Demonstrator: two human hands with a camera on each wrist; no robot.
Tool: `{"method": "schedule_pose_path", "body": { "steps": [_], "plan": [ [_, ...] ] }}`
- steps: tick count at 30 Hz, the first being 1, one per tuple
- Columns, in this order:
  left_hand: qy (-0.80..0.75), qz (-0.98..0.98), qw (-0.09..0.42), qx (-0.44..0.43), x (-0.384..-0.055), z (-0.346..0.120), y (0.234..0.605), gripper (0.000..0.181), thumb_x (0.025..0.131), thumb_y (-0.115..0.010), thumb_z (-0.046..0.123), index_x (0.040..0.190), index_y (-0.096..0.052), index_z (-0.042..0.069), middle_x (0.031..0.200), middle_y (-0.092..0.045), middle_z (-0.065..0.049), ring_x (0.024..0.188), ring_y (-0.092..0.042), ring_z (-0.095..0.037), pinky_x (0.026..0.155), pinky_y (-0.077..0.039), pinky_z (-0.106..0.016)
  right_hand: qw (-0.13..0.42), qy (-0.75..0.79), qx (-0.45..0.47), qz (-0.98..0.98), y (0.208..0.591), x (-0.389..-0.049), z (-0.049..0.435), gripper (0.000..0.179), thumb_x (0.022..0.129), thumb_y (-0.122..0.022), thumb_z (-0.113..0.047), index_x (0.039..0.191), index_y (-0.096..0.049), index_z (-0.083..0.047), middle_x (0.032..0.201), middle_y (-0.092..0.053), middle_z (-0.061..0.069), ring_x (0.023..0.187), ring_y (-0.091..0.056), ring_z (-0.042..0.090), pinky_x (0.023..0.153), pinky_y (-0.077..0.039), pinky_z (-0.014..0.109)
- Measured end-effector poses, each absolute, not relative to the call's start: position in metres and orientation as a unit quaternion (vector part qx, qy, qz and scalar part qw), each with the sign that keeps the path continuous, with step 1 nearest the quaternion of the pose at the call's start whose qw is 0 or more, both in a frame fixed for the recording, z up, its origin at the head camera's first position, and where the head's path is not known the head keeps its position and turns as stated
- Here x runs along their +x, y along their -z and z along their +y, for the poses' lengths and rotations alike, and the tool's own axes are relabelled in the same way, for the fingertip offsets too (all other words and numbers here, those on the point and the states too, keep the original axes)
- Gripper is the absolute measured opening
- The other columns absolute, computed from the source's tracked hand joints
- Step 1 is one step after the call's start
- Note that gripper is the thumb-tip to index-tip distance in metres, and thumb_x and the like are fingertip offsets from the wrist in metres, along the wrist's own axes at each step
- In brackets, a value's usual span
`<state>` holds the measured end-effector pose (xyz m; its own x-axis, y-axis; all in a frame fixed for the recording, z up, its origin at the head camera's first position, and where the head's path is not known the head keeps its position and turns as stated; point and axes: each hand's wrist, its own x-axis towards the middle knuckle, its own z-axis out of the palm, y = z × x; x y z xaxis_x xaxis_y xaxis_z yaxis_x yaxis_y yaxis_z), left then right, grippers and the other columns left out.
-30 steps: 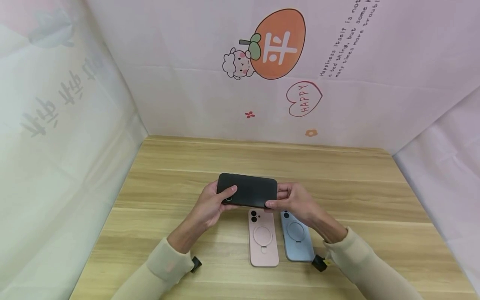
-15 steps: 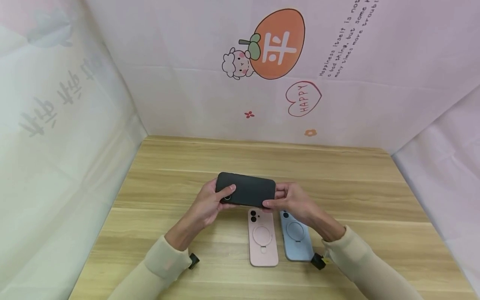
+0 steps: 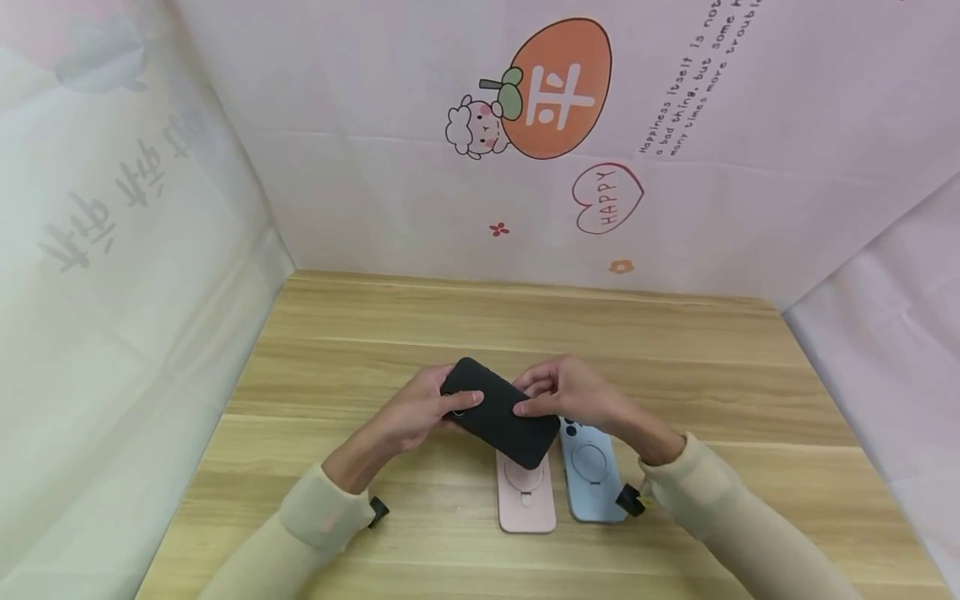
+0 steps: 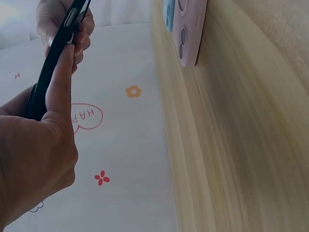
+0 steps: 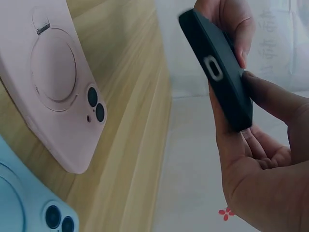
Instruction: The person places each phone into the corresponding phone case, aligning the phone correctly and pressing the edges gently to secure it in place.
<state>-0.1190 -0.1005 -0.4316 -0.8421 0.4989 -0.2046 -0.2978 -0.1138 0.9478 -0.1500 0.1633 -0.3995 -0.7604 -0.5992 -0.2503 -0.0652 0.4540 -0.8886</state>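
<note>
Both hands hold a black phone case (image 3: 495, 417) (image 4: 46, 77) above the table, slanted with its right end toward me. My left hand (image 3: 416, 408) (image 4: 38, 154) grips its left end, thumb flat across the face near a round camera ring. At the upper right edge, my right hand (image 3: 573, 396) (image 5: 270, 183) pinches the case, thumb in front and fingers behind. A slot shows in the case's narrow end in the right wrist view. Below lies a pink phone case (image 3: 526, 508) (image 5: 58, 125), its camera end hidden by the black one in the head view.
A light blue phone case (image 3: 600, 492) (image 5: 29, 203) lies right of the pink one, close to the right forearm. The wood-grain table (image 3: 360, 317) ends at a white printed cloth (image 3: 375, 208) at the back, with more cloth at both sides.
The black case has turned clockwise, its right end swinging down over the pink case. My right hand has moved left and slightly up along its edge.
</note>
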Motion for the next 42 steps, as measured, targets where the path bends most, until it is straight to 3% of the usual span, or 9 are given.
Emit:
{"method": "schedule_pose_path", "body": {
  "steps": [5,10,15,19,24,27,34,38,42],
  "plan": [
    [-0.723,0.616,0.294,0.103,-0.12,-0.101,0.43,0.036,0.104,-0.065,0.004,0.135,-0.058,-0.011,0.121,-0.07,-0.021,0.103,-0.075,-0.029,0.084,-0.066,-0.043,0.278,0.464,-0.249,0.803,0.399,-0.149,0.155,0.012,0.094,-0.081,-0.009,0.103,-0.079,-0.003,0.081,-0.074,0.0,0.071,-0.064,0.01,0.066,-0.054,0.02],
    [-0.734,0.619,0.27,0.07,-0.12,-0.101,0.434,0.036,0.103,-0.067,0.006,0.134,-0.058,-0.01,0.112,-0.074,-0.015,0.095,-0.077,-0.025,0.081,-0.067,-0.039,0.257,0.487,-0.227,0.803,0.404,-0.145,0.15,0.009,0.094,-0.08,-0.007,0.1,-0.078,-0.002,0.076,-0.071,0.0,0.066,-0.059,0.01,0.06,-0.048,0.02],
    [-0.754,0.613,0.236,0.02,-0.12,-0.102,0.438,0.043,0.101,-0.069,0.002,0.139,-0.056,-0.01,0.11,-0.078,-0.018,0.092,-0.078,-0.021,0.085,-0.066,-0.038,0.249,0.553,-0.143,0.782,0.413,-0.136,0.147,0.014,0.094,-0.079,-0.006,0.102,-0.072,0.003,0.079,-0.071,0.001,0.073,-0.064,0.01,0.067,-0.058,0.022],
    [-0.745,0.623,0.24,0.009,-0.119,-0.105,0.443,0.041,0.101,-0.069,0.0,0.138,-0.056,-0.012,0.116,-0.076,-0.023,0.097,-0.077,-0.021,0.087,-0.065,-0.037,0.235,0.61,-0.084,0.752,0.423,-0.129,0.141,0.017,0.095,-0.077,-0.004,0.103,-0.066,0.005,0.084,-0.075,0.005,0.081,-0.071,0.013,0.075,-0.065,0.029],
    [-0.723,0.64,0.261,0.026,-0.116,-0.11,0.451,0.03,0.104,-0.064,-0.001,0.129,-0.06,-0.015,0.12,-0.075,-0.026,0.102,-0.076,-0.025,0.091,-0.064,-0.041,0.233,0.639,-0.057,0.731,0.434,-0.121,0.132,0.016,0.095,-0.076,-0.002,0.103,-0.065,0.005,0.093,-0.08,0.012,0.086,-0.077,0.019,0.076,-0.066,0.033],
    [-0.711,0.651,0.265,0.038,-0.115,-0.114,0.453,0.023,0.103,-0.064,-0.002,0.122,-0.062,-0.016,0.116,-0.075,-0.027,0.099,-0.076,-0.025,0.089,-0.065,-0.04,0.247,0.629,-0.051,0.735,0.439,-0.119,0.128,0.017,0.095,-0.078,-0.004,0.103,-0.065,0.004,0.088,-0.079,0.009,0.083,-0.076,0.019,0.075,-0.066,0.035],
    [-0.667,0.686,0.287,0.049,-0.111,-0.132,0.459,0.019,0.103,-0.066,0.002,0.117,-0.066,-0.012,0.099,-0.08,-0.016,0.089,-0.074,-0.016,0.077,-0.066,-0.031,0.264,0.581,-0.089,0.764,0.452,-0.116,0.119,0.014,0.095,-0.078,-0.009,0.095,-0.069,0.002,0.075,-0.074,0.005,0.074,-0.073,0.015,0.075,-0.068,0.042],
    [-0.658,0.693,0.291,0.051,-0.108,-0.138,0.465,0.011,0.101,-0.068,0.001,0.105,-0.065,-0.009,0.081,-0.075,-0.005,0.084,-0.072,-0.015,0.073,-0.066,-0.03,0.27,0.574,-0.104,0.766,0.459,-0.115,0.114,0.012,0.095,-0.078,-0.005,0.093,-0.069,0.003,0.077,-0.076,0.009,0.071,-0.076,0.024,0.073,-0.068,0.046],
    [-0.659,0.689,0.298,0.048,-0.106,-0.141,0.471,0.013,0.101,-0.067,-0.001,0.108,-0.065,-0.011,0.085,-0.076,-0.007,0.088,-0.074,-0.018,0.076,-0.067,-0.033,0.273,0.563,-0.12,0.771,0.464,-0.113,0.109,0.01,0.094,-0.077,-0.001,0.092,-0.068,0.003,0.079,-0.077,0.012,0.073,-0.077,0.033,0.07,-0.067,0.046]
  ]
}}
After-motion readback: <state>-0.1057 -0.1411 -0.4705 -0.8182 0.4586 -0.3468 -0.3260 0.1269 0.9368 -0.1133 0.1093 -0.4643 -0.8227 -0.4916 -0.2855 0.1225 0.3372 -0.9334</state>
